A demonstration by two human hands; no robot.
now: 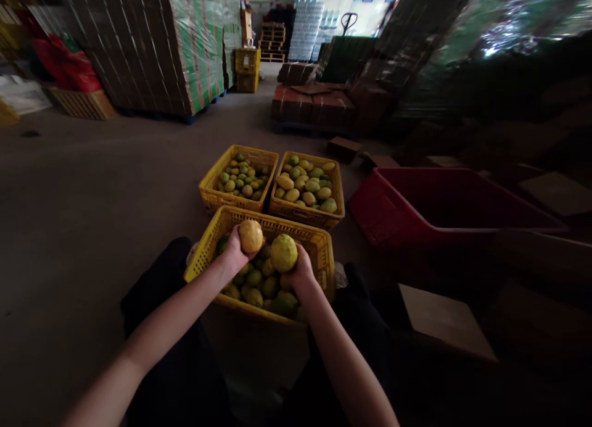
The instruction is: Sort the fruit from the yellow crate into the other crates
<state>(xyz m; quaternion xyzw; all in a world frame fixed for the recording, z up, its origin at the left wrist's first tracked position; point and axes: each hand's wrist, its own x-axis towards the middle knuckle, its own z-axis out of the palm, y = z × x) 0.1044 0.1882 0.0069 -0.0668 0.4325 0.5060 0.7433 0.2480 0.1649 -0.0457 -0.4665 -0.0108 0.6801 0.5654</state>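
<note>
My left hand [235, 250] is closed around a yellow fruit [251, 236], its rounded end facing up. In my right hand [302, 268] I grip a yellow-green, slightly bumpy fruit [283, 253]. Both are held side by side above a yellow plastic crate [210, 232] between my legs. Several oval green and yellow fruits [254, 279] lie in that crate, resembling small papayas or mangoes; their exact kind is unclear. My forearms cover parts of the crate's near side.
Behind stand two more yellow crates, a left one [206, 191] and a right one [341, 192], filled with similar fruit. A red tub [383, 211] is at the right, near a flat cardboard piece [444, 319]. Wrapped box stacks [134, 50] and red-brown boxes [314, 109] stand farther off.
</note>
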